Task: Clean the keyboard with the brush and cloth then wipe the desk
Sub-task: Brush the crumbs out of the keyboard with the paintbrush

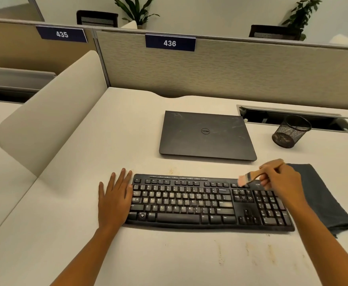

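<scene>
A black, dusty keyboard (199, 201) lies on the white desk (86, 162) in front of me. My left hand (115, 199) rests flat on the desk, fingers straight, against the keyboard's left edge. My right hand (282, 180) grips the wooden handle of a small brush (249, 178). Its pale bristles, blurred, are over the keyboard's upper right keys. A dark grey cloth (323, 197) lies folded on the desk just right of the keyboard, partly behind my right hand.
A closed dark laptop (207, 135) sits behind the keyboard. A black mesh pen cup (290, 132) stands at the back right beside an open cable slot (296, 119). Partition walls bound the desk at the back and left. Faint stains mark the desk's near part (251, 254).
</scene>
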A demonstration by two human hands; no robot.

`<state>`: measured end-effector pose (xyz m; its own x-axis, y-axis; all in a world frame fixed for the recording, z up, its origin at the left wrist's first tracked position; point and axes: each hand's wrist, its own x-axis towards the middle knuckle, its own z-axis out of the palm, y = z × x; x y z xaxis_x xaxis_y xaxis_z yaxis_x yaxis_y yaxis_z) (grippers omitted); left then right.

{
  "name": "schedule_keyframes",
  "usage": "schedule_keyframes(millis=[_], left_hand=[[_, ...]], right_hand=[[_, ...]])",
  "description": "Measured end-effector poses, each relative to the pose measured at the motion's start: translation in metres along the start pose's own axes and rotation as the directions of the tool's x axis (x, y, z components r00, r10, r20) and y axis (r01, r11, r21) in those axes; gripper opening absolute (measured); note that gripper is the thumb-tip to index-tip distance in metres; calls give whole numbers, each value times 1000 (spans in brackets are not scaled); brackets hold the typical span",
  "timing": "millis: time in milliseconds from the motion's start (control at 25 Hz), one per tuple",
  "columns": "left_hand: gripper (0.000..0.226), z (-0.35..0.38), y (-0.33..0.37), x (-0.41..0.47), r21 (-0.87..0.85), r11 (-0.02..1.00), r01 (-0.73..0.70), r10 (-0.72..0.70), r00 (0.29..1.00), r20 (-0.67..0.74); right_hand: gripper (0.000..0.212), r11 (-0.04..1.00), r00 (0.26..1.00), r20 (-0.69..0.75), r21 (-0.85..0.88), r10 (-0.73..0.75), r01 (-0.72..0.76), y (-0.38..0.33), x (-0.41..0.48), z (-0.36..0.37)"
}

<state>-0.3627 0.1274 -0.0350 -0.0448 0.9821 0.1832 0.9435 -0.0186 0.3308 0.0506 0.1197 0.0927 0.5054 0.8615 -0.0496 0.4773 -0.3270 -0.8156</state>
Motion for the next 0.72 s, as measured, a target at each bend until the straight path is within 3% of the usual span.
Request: schedule_keyframes(millis=[160, 240, 320, 480, 600, 720], left_hand=[[66, 0, 1, 0, -3, 1000, 6, -6, 1000, 0], [66, 0, 0, 1, 3, 1000, 12, -12, 1000, 7], [67, 0, 0, 1, 1, 1000, 17, -17, 1000, 12], [69, -2, 2, 0, -17, 1000, 16, -15, 1000, 16], [70, -3, 4, -1, -24, 999, 21, -21, 1000, 19], [71, -4, 3, -1, -40, 999, 34, -34, 999, 23]], right_hand=[[23, 989, 994, -111, -149, -7, -10, 11, 10, -27], [22, 969, 985, -137, -237, -105, 71, 5, 7, -29], [18, 969, 977, -100, -178, -190, 171, -4, -1, -19], [18, 997, 995, 58, -7, -79, 80, 2, -3, -6], [20, 1000, 1000, 16, 2, 23, -23, 17, 3, -27], [23, 998, 995, -103, -62, 3, -9, 25, 4, -43]])
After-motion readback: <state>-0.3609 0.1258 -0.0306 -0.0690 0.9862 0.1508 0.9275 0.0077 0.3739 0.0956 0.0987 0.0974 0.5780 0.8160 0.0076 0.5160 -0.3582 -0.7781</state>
